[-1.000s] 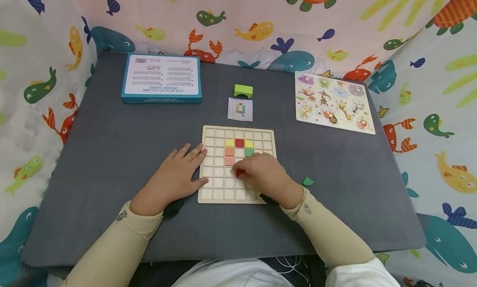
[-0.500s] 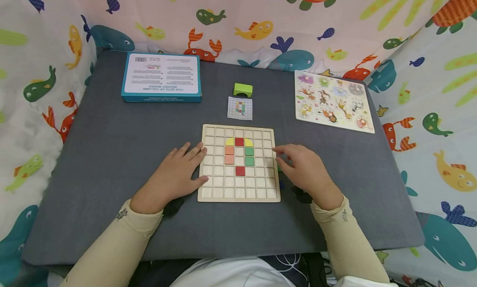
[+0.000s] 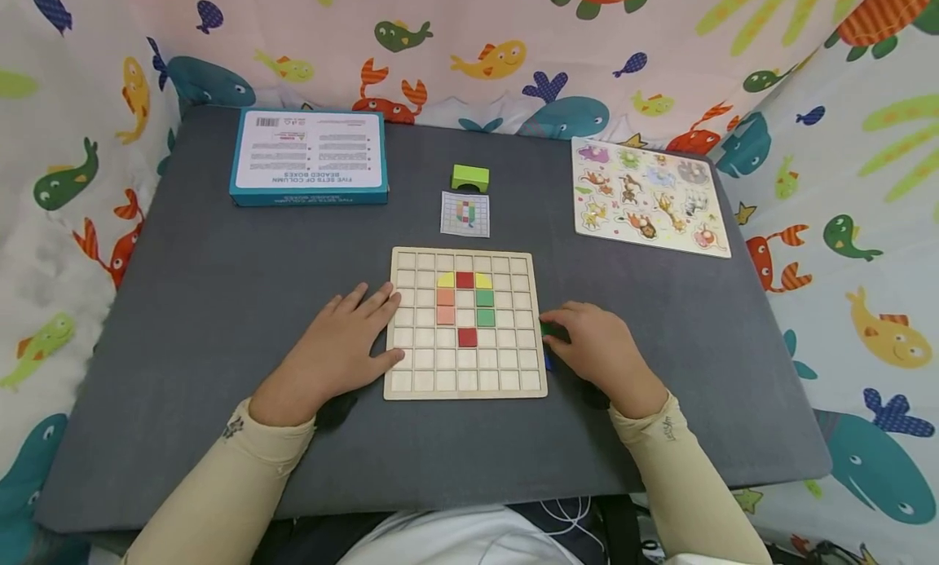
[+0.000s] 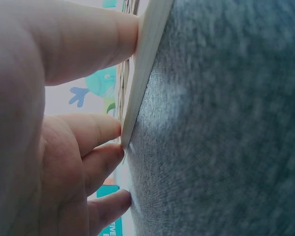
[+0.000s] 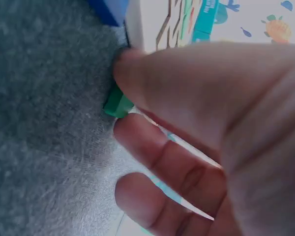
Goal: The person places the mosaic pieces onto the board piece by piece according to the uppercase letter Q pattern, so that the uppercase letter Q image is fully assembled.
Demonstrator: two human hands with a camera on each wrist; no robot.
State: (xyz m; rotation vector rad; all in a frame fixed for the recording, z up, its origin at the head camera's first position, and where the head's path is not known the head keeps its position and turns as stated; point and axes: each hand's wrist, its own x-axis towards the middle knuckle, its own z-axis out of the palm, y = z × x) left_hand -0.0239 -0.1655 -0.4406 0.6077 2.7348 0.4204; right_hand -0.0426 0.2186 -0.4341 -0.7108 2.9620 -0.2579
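Observation:
A wooden grid board [image 3: 426,359] lies on the grey table. Red, yellow, orange-pink and green pieces sit in its cells, with one red square [image 3: 467,337] lower in the middle. My left hand [image 3: 340,346] rests along the board's left edge, fingers spread and fairly straight; in the left wrist view the thumb [image 4: 96,42] touches the rim. Just off the board's right edge, my right hand [image 3: 597,345] pinches a green block [image 5: 119,102] between curled thumb and fingers, low over the cloth. The block's far part is hidden. A blue block [image 5: 111,11] lies nearby against the board.
Beyond the board lie a small printed pattern card [image 3: 465,214] and a light green arch block [image 3: 470,178]. A blue-and-white box [image 3: 309,151] stands back left, and an animal puzzle board [image 3: 649,196] lies back right. Fish-print cloth [image 3: 469,11] surrounds the table.
My right hand has let go of the red square on the board, moved right off the board, and closed on the green block. My left hand has stayed at the left edge.

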